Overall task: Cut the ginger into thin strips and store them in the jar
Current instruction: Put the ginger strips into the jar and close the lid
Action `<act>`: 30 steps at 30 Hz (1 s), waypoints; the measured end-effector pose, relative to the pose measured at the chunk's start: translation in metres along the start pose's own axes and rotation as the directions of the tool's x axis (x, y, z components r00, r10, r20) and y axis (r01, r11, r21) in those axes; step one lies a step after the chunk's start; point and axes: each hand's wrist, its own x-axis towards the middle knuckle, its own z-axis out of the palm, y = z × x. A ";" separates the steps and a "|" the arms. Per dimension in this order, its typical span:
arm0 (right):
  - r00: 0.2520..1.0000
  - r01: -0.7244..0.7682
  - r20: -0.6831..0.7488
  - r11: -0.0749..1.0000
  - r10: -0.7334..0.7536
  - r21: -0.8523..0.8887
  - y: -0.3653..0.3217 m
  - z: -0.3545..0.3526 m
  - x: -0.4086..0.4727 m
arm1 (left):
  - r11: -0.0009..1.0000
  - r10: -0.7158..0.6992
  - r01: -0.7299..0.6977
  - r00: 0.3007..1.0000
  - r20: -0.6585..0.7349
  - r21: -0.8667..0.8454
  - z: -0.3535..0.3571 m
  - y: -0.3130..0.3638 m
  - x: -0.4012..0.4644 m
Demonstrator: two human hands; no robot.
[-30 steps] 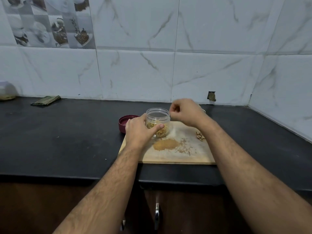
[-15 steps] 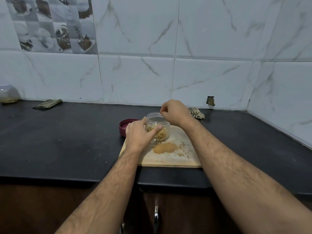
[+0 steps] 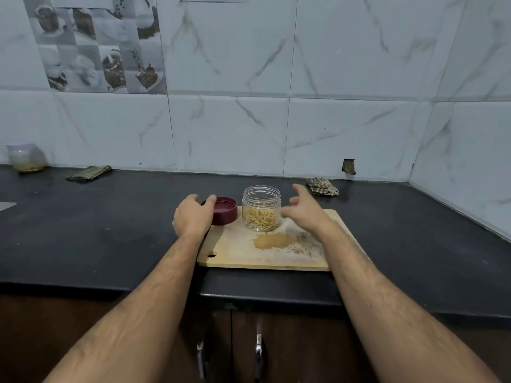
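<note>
Head view: cloth (image 3: 322, 186) behind jar (image 3: 261, 208)

There is a single view, taken from the person's head with a wide-angle lens, so straight tile joints bow toward the edges. It faces the tiled back wall (image 3: 345, 125) squarely and tilts down over the black table (image 3: 96, 230), whose front edge crosses the lower third with cabinet doors (image 3: 290, 341) below it. Both forearms enter from the bottom corners and narrow toward the middle, where the cutting board (image 3: 249, 255) lies at about arm's reach. The side wall (image 3: 475, 150) closes the frame at right.
</note>
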 end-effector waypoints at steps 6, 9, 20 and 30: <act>0.995 -0.040 0.095 0.999 0.040 -0.010 0.005 0.023 0.003 | 0.979 -0.191 0.178 0.973 0.132 0.103 0.000 -0.005 0.016; 0.997 -0.030 0.069 1.000 0.030 -0.007 0.006 0.035 0.010 | 0.974 -0.224 0.219 0.960 0.168 0.051 0.000 -0.005 0.022; 0.995 0.091 -0.030 0.992 -0.094 -0.090 0.010 0.034 0.005 | 0.846 -0.145 0.273 0.944 0.295 -0.458 0.000 0.001 0.032; 0.990 0.104 -0.082 0.991 -0.111 -0.087 0.019 0.038 -0.003 | 0.811 0.379 -0.201 0.896 0.232 -0.549 -0.003 0.055 -0.002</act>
